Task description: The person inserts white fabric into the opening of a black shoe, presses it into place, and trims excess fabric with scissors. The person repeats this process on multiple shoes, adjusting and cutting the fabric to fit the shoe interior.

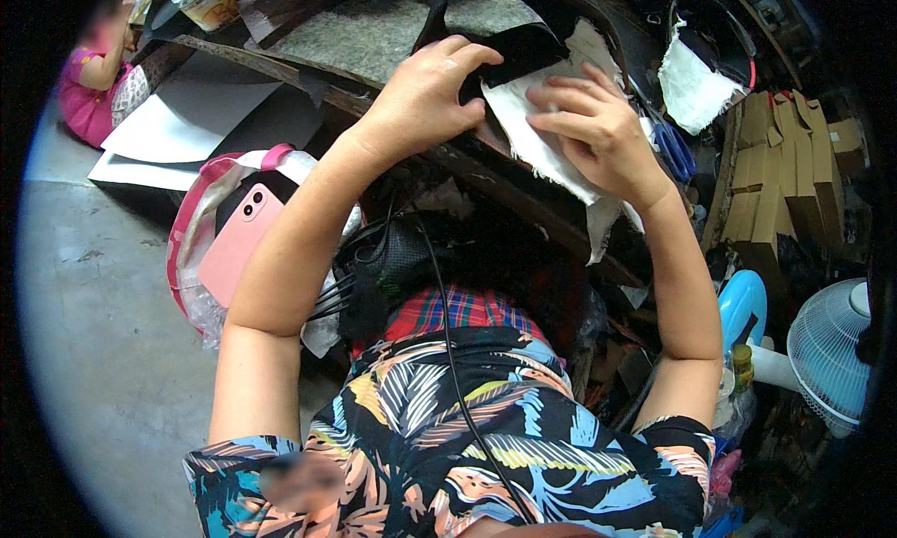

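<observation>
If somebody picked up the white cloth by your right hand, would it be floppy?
Probably floppy: the white cloth has a lower corner that droops. It's likely light, since it looks thin. Its ragged edges might shed threads if tugged.

Pink phone (pixel 238 248), caged fan (pixel 827 351)

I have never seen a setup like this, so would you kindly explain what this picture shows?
There is no machine here: a person works with two bare hands, seen from above by a wide fisheye camera on their head, which bends straight edges. The left hand is at some curved black material on a worn workbench; whether it grips firmly is hard to tell. The right hand, slightly blurred, is over a frayed white cloth that hangs past the bench's edge.
</observation>
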A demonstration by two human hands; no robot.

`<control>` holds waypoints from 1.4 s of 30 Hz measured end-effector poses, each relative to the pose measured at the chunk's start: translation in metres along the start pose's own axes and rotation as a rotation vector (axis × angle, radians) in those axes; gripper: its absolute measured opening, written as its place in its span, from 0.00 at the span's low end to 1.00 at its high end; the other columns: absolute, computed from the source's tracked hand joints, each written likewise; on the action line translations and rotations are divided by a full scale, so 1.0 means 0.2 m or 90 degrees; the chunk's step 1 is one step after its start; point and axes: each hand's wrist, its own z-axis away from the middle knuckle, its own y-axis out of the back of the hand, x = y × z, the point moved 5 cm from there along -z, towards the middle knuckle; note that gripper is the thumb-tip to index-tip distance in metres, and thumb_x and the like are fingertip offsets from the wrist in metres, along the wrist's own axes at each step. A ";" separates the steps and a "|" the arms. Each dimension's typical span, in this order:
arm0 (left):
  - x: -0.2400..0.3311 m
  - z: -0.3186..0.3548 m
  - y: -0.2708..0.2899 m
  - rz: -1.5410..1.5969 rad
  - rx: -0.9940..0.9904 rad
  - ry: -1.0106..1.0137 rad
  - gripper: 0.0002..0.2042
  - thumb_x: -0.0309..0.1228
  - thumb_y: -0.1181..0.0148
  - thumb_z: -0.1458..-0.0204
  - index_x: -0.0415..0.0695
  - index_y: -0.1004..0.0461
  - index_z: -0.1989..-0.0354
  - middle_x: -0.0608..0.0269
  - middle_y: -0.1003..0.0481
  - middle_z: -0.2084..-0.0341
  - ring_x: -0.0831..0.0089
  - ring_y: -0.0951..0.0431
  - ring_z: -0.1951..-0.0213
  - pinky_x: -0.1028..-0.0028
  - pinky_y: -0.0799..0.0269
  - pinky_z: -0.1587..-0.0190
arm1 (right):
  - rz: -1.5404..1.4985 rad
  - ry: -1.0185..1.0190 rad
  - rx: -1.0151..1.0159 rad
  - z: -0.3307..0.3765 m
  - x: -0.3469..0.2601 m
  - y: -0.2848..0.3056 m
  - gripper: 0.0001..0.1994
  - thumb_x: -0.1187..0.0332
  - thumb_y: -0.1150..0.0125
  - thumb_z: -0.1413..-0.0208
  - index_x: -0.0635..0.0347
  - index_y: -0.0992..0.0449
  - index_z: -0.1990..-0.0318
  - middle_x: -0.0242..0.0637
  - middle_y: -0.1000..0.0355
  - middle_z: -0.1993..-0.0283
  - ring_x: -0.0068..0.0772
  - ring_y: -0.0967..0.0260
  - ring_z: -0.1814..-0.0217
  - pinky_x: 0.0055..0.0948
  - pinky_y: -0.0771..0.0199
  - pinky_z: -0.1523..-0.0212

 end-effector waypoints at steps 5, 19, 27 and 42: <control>-0.02 -0.02 -0.02 0.008 0.049 0.039 0.17 0.33 0.35 0.52 0.40 0.24 0.55 0.51 0.23 0.59 0.53 0.21 0.56 0.62 0.25 0.53 | -0.605 -0.388 -0.055 -0.03 0.07 0.02 0.19 0.56 0.46 0.43 0.63 0.20 0.57 0.41 0.22 0.56 0.35 0.25 0.51 0.37 0.33 0.41; -0.02 -0.03 -0.02 -0.038 0.095 0.107 0.12 0.32 0.33 0.50 0.41 0.24 0.59 0.56 0.22 0.66 0.65 0.19 0.63 0.70 0.24 0.60 | -0.359 -0.366 0.053 -0.11 0.04 -0.11 0.21 0.69 0.31 0.48 0.60 0.24 0.46 0.33 0.25 0.59 0.24 0.26 0.56 0.24 0.25 0.53; 0.06 -0.04 -0.02 -0.035 0.055 0.096 0.16 0.38 0.29 0.56 0.45 0.24 0.62 0.61 0.23 0.66 0.62 0.20 0.66 0.68 0.25 0.64 | -0.583 -0.478 0.204 -0.07 0.12 -0.17 0.22 0.76 0.39 0.41 0.61 0.33 0.39 0.34 0.25 0.61 0.19 0.28 0.58 0.21 0.27 0.56; 0.07 -0.11 0.00 -0.112 0.043 -0.006 0.06 0.30 0.40 0.53 0.39 0.25 0.73 0.51 0.26 0.73 0.54 0.22 0.67 0.63 0.26 0.65 | -0.532 -0.472 0.104 -0.09 0.06 -0.16 0.29 0.75 0.34 0.53 0.59 0.34 0.40 0.38 0.24 0.58 0.30 0.24 0.56 0.27 0.24 0.51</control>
